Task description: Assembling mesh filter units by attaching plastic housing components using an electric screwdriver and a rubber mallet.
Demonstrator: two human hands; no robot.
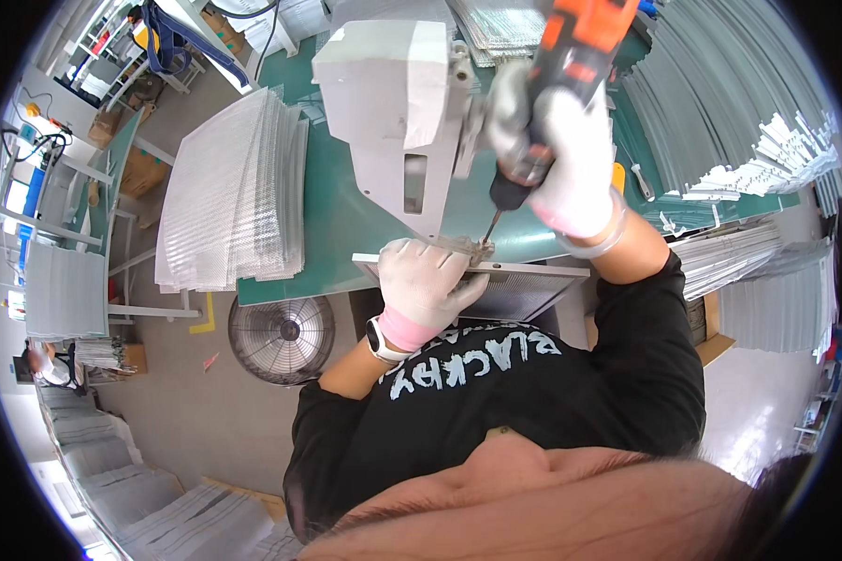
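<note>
My right hand (575, 178), in a white glove, grips an orange and black power drill (585, 42). Its thin bit points down at a small metal piece (477, 247) on the upper edge of a framed panel (533, 272). That panel stands at the table's near edge, close to my body, with a grey mesh-like face. My left hand (423, 288), in a white glove with a pink cuff, closes over the same edge, left of the bit. Just beyond my hands rises a white and grey metal fixture (384, 84) with a slot in its lower part.
On the green table (332, 210), a stack of silvery mesh sheets (229, 196) lies at the left. Long grey strips (720, 103) are piled at the right, near a small hand tool (642, 182). A round floor fan (282, 338) stands below the table's left front edge.
</note>
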